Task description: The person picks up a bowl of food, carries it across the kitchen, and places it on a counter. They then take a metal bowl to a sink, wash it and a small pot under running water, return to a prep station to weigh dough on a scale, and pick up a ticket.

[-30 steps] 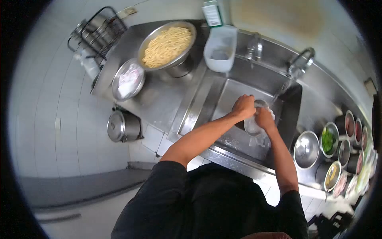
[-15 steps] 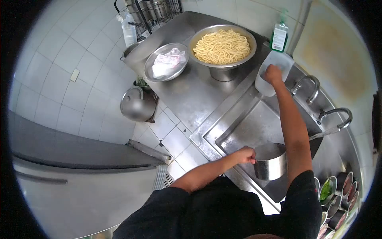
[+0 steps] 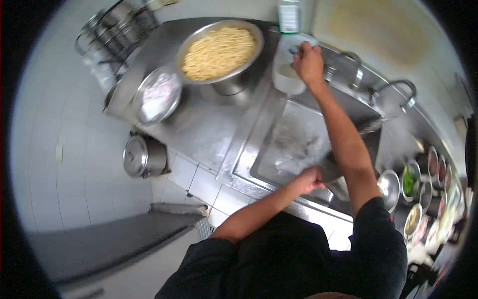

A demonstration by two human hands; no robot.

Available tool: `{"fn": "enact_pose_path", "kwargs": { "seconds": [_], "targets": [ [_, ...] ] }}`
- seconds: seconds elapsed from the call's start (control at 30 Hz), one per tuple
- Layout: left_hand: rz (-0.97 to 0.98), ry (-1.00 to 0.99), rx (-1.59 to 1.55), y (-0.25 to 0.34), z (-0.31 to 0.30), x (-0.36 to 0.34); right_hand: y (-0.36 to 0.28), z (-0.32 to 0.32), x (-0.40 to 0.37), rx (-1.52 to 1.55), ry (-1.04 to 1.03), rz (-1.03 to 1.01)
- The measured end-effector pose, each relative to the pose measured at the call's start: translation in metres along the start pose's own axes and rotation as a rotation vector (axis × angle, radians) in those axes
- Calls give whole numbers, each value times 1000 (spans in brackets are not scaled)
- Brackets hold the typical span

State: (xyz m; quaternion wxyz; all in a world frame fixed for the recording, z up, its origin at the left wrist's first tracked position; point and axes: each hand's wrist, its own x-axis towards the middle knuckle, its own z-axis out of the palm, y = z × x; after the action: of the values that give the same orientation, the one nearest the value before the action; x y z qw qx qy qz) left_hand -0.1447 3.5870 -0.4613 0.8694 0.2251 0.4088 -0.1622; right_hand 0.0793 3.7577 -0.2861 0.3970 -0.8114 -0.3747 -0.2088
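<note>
My left hand [image 3: 309,180] is closed on the handle of a metal pot [image 3: 329,168], which is tilted over the sink [image 3: 294,134]; water is spread on the sink floor beyond it. Farther back, my right hand [image 3: 308,62] is closed at a white plastic container [image 3: 290,82] beside the sink, with a small dark item at its fingers that I cannot make out. A stream of water runs from the nearer faucet [image 3: 398,89] to the right of my right forearm.
A large bowl of noodles [image 3: 219,54] and a bowl with a white cloth [image 3: 158,97] stand on the steel counter [image 3: 199,134]. Behind the container is a soap bottle [image 3: 289,17]. A lidded pot [image 3: 144,155] stands at left; food containers [image 3: 409,179] line the right.
The view has shifted and turned. The pot in my left hand has gone from upright to tilted, and water now spreads in the sink. My right hand has lifted slightly at the container.
</note>
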Motion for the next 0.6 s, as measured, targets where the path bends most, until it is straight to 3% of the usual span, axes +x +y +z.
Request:
{"fn": "enact_pose_path", "kwargs": {
  "seconds": [0.03,0.07,0.1,0.17,0.23,0.3,0.37,0.43,0.47,0.5,0.57,0.6],
  "targets": [
    [28,-92,184,14,-4,7,-7,-23,-14,49,76,27],
    [179,-39,106,17,-6,24,-13,-49,-36,92,93,93],
    [316,131,228,36,11,4,-16,-74,-62,140,115,158],
    [423,147,335,61,25,-6,4,-103,-127,103,89,348],
    [551,180,456,69,30,8,35,-114,-194,107,79,630],
    [636,222,573,73,52,-2,98,-83,-262,221,211,926],
    [710,209,813,63,64,-5,117,-78,-270,653,310,1340],
    [852,171,1078,59,67,11,128,-71,-274,924,324,1373],
    [1047,212,1201,64,70,14,121,-73,-274,1110,291,1349],
    [1059,293,1355,71,73,18,116,-78,-273,1293,254,1309],
    [1192,322,1548,93,83,18,132,-65,-296,1106,-287,1137],
    [1116,276,1626,108,91,7,114,-81,-291,901,-465,940]
  ]
}}
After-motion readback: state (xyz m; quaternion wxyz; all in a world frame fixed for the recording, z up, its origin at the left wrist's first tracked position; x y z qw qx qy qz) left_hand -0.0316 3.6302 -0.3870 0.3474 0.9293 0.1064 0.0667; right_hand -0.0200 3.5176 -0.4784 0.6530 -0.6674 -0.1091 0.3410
